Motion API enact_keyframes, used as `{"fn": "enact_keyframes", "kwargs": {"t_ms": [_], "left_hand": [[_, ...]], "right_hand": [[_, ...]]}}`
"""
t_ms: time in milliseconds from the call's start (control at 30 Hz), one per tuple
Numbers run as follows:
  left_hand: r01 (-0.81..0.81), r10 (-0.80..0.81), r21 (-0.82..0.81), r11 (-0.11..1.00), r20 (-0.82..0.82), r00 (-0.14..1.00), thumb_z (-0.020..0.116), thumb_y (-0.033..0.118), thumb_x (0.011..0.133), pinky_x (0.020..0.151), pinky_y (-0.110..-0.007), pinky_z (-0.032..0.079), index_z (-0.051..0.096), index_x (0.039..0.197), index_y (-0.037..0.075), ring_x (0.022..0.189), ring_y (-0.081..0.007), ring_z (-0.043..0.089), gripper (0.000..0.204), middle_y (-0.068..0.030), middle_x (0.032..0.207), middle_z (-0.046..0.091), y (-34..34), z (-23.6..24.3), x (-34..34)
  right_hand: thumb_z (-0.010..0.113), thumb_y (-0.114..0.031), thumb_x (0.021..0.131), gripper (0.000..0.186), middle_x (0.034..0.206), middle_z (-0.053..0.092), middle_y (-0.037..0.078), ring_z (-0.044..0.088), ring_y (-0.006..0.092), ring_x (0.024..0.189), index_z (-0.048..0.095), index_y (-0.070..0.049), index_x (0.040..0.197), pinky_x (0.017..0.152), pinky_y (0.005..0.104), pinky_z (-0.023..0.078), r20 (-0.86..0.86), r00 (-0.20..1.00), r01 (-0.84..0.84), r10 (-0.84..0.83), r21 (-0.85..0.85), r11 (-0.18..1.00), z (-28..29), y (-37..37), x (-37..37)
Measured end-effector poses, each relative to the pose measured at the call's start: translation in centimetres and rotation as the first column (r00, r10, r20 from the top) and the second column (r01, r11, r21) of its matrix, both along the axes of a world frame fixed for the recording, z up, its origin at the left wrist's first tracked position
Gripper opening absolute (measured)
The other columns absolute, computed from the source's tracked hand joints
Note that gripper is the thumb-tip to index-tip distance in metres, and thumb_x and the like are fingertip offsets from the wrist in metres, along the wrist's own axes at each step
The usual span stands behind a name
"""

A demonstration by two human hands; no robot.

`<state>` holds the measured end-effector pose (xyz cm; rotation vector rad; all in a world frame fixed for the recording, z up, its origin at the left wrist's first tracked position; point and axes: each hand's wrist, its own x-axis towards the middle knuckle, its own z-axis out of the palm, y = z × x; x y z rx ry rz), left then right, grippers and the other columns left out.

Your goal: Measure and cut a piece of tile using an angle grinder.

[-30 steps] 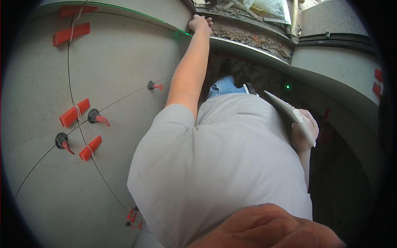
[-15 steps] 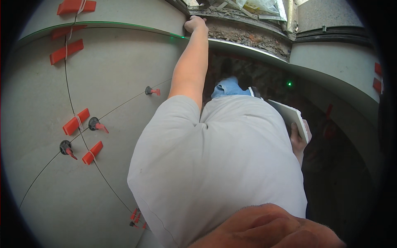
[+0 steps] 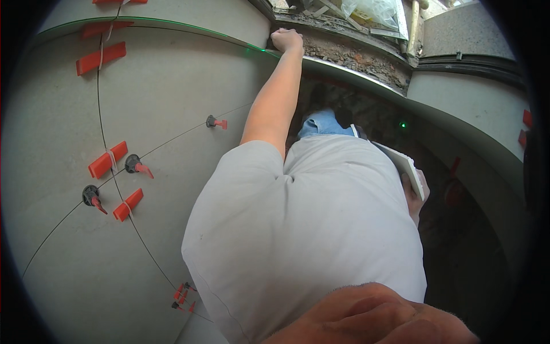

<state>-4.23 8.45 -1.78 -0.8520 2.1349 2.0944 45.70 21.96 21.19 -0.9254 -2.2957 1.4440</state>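
Note:
My left arm stretches away to the far side, where my left hand (image 3: 287,40) is closed at the corner of the rough, rubble-covered sill (image 3: 349,53). What its fingers hold, if anything, is hidden. Low at my right side, my right hand (image 3: 411,196) grips a pale grey tile piece (image 3: 405,165) by its edge. The tile is tilted, and my shirt hides part of it. Large grey tiles (image 3: 172,86) cover the wall on the left and end beside my left hand.
Red levelling wedges (image 3: 107,159) and black-and-red tile levellers (image 3: 133,164) sit along the tile joints. A green laser line (image 3: 189,26) runs along the tile edge. Beyond the sill lie a clear plastic bag (image 3: 366,11) and scraps. Grey panels (image 3: 464,94) stand at right.
The view has shifted a little, so the sill and my left hand appear slightly lower and farther right. My right hand keeps its hold on the tile piece, which is turned more edge-on.

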Motion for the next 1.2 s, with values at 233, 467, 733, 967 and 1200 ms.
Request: {"fn": "enact_keyframes", "kwargs": {"t_ms": [233,467,733,967,1200], "left_hand": [[-0.057,0.022,0.186,0.981,0.187,0.982,0.045,0.017,0.102,0.05,-0.036,0.052,0.053,0.11,-0.008,0.054,-0.0257,0.064,0.027,-0.0195,0.091,0.068,1.0,4.1,-0.4],[-0.204,0.178,0.081,0.976,0.255,0.951,0.043,0.019,0.101,0.063,-0.04,0.057,0.059,0.111,-0.009,0.074,-0.0296,0.073,0.034,-0.0202,0.093,0.073,1.7,1.2,-2.7],[-0.062,0.107,-0.193,0.979,0.234,0.966,0.049,0.019,0.094,0.078,-0.049,0.059,0.062,0.09,-0.014,0.089,-0.0426,0.071,0.036,-0.0323,0.095,0.07,0.5,-1.7,-4.3],[0.149,-0.083,-0.439,0.886,0.165,0.983,0.051,0.017,0.092,0.081,-0.051,0.056,0.066,0.093,-0.011,0.09,-0.0446,0.069,0.032,-0.0303,0.092,0.07,0.2,-3.7,-2.5],[-0.053,0.051,0.027,0.998,0.078,0.996,0.053,0.016,0.092,0.083,-0.05,0.056,0.059,0.105,-0.008,0.087,-0.0439,0.069,0.028,-0.027,0.1,0.069,1.4,1.3,-0.1]], "right_hand": [[0.069,-0.005,0.094,0.014,0.088,0.066,0.011,0.062,0.0199,0.077,0.068,0.004,0.105,0.069,0.0286,0.049,0.01,1.0,-0.005,0.004,0.021,1.0,-0.3,-0.1,0.0],[0.07,-0.004,0.093,0.014,0.088,0.066,0.011,0.062,0.02,0.077,0.068,0.004,0.105,0.069,0.0286,0.049,0.036,0.999,0.0,-0.001,0.036,0.999,-0.3,0.0,0.9],[0.07,-0.004,0.093,0.014,0.088,0.066,0.011,0.062,0.0201,0.077,0.068,0.004,0.105,0.069,0.0287,0.049,0.02,0.998,-0.064,0.063,0.036,0.997,-0.3,0.2,0.4],[0.07,-0.004,0.093,0.015,0.088,0.066,0.012,0.063,0.0202,0.077,0.068,0.004,0.105,0.07,0.0287,0.049,0.001,0.995,-0.104,0.104,0.048,0.993,-0.6,1.0,-0.2],[0.07,-0.003,0.093,0.015,0.089,0.066,0.012,0.063,0.0203,0.077,0.068,0.004,0.106,0.07,0.0287,0.049,0.009,0.994,-0.109,0.109,0.067,0.992,-0.4,1.2,-0.2]]}}
